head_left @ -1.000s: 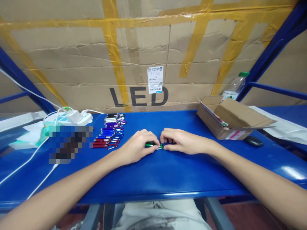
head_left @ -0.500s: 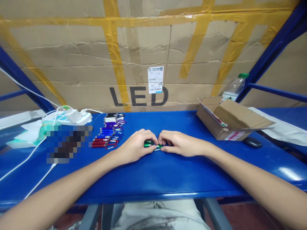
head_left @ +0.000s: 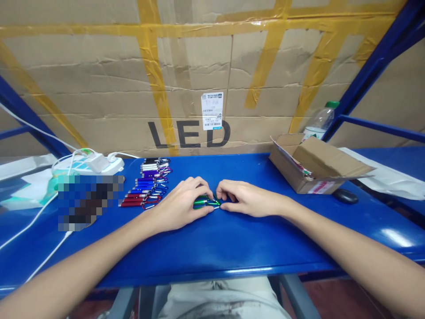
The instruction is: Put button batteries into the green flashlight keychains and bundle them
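Note:
Green metal pens or small torches with carabiner clips (head_left: 201,203) lie on the blue table between my hands. My left hand (head_left: 186,201) curls over their left part, with thumb and fingers on either side of them. At their right end, my right hand (head_left: 241,198) has its bent fingers and thumb close to the clips. Left of my hands, a column of similar items (head_left: 149,184) with clips lies on the table, ordered black, silver, purple, blue and red from back to front.
An open cardboard box (head_left: 299,177) stands at the right, with a black mouse (head_left: 345,196) beside it and a bottle (head_left: 322,119) behind. A power strip (head_left: 113,167), white cables and a blurred dark object (head_left: 89,204) lie left. A large carton (head_left: 116,88) stands behind the table (head_left: 232,252).
My left hand has shifted a little left and its fingers have spread wider around the green items, showing more of them. The whole view has moved slightly.

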Available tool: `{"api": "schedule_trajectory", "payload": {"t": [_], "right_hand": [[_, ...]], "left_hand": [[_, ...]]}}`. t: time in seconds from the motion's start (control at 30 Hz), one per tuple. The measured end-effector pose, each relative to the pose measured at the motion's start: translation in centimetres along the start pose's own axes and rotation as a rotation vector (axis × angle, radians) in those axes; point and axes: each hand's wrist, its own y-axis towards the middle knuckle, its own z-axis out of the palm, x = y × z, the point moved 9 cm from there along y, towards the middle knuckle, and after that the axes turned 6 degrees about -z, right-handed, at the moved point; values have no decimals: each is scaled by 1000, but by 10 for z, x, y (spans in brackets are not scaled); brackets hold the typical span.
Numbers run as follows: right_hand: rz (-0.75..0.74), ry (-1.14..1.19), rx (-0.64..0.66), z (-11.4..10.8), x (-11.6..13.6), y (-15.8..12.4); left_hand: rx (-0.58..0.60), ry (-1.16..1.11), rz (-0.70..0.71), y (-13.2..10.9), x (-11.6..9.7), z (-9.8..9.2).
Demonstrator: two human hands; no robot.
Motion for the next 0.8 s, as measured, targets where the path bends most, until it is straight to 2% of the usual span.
{"api": "schedule_trajectory", "payload": {"t": [0.27,0.8], "right_hand": [[-93,33,15,0,8,0],[-114,27,13,1,8,1]], "left_hand": [[-2,17,30,-2,-3,2],[-23,26,53,-2,-1,4]]}}
